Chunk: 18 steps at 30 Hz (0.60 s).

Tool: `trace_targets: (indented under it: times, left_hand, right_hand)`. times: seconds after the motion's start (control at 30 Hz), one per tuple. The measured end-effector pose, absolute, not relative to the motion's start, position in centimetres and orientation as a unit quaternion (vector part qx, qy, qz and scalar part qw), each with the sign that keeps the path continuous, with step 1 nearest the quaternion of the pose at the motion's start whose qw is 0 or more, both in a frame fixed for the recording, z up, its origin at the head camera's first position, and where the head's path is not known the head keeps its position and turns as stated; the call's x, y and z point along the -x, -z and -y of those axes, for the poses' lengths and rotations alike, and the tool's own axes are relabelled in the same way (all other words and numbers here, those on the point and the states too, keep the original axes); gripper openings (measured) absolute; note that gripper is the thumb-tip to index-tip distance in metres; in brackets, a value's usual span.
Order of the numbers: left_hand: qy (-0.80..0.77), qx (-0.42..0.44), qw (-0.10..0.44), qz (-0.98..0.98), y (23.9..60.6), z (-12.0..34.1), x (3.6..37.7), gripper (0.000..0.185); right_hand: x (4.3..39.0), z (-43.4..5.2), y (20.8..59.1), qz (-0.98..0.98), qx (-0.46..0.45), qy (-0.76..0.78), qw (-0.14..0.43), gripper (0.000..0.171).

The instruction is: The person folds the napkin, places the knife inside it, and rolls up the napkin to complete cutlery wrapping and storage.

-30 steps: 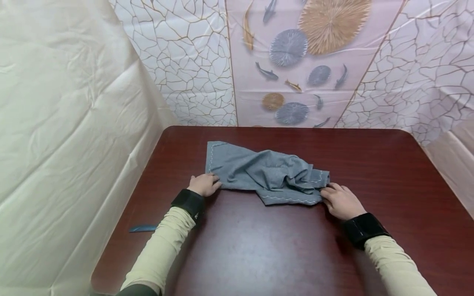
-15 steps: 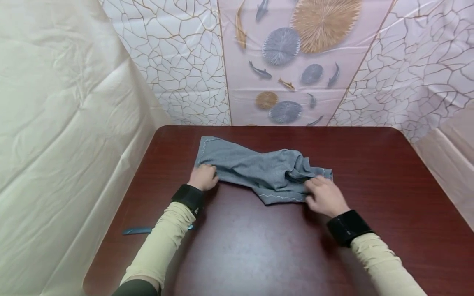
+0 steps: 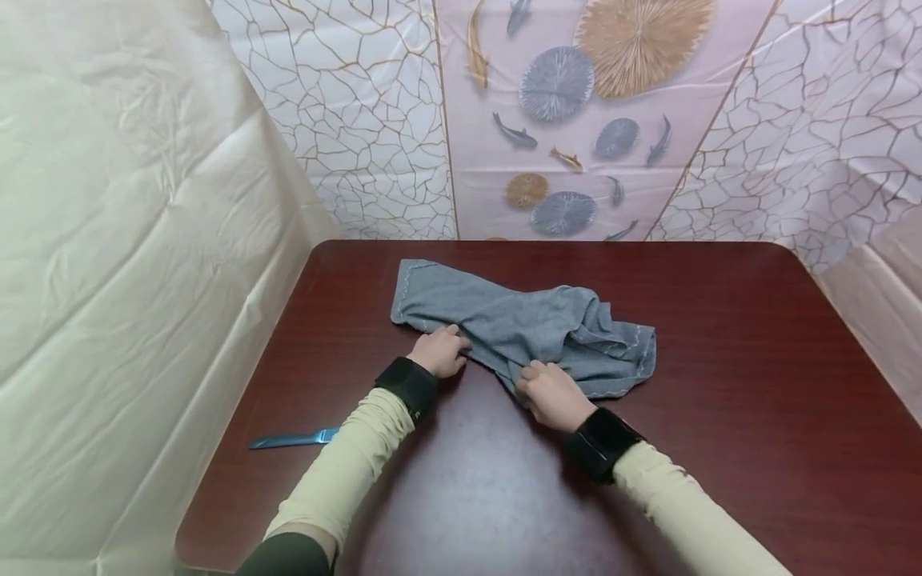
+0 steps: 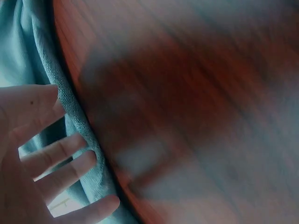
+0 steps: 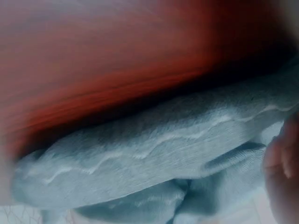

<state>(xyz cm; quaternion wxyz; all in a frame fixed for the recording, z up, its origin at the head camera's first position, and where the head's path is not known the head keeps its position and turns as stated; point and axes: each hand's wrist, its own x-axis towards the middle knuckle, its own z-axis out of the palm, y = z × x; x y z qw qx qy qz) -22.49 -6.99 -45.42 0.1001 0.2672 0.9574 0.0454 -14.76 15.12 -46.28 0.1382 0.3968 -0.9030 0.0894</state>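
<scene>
A grey-blue cloth [image 3: 497, 312] with white wavy stitching along its edges lies crumpled across the table, bunched toward its right end. At its near edge, left of the middle, my left hand [image 3: 441, 350] touches the fabric. In the left wrist view the fingers of that hand [image 4: 60, 163] are spread and fairly straight against the cloth's edge [image 4: 77, 121]. My right hand [image 3: 553, 394] pinches the near edge by the front corner, its fingers curled. The right wrist view catches only part of this hand [image 5: 285, 163] at the right border, beside the stitched hem [image 5: 154, 144].
On the dark red-brown table [image 3: 720, 384], a slim blue strip-like item [image 3: 291, 440] lies at the left, partly hidden by my left forearm. A cream sheet [image 3: 144, 280] hangs along the left side. Behind the far edge hangs a patterned sheet [image 3: 360, 120].
My right hand has moved left from the cloth's right end to its front corner. My left hand has slid right along the near edge. The cloth's right near hem has shifted.
</scene>
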Motion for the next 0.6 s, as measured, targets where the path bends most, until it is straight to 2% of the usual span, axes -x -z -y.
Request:
trace_targets:
  times: [0.17,0.4,0.5,0.6]
  left_hand:
    - [-0.041,-0.26,0.101,-0.959,45.5,7.5,23.1,0.029]
    - [-0.023,-0.289,0.094,-0.952,44.9,7.4,22.8,0.032]
    - [-0.049,-0.329,0.073,-0.94,44.5,6.7,21.8,0.032]
    - [-0.082,-0.411,0.076,-0.905,44.4,5.8,20.0,0.029]
  right_hand:
    - [12.4,-16.9,45.5,0.882,-0.446,-0.122,0.095,0.023]
    - [11.4,-18.2,45.0,0.878,-0.447,-0.166,0.043,0.023]
    - [11.9,-19.0,45.2,0.885,-0.42,-0.198,0.017,0.015]
    - [12.9,-20.5,45.5,0.916,-0.34,-0.207,0.047,0.007]
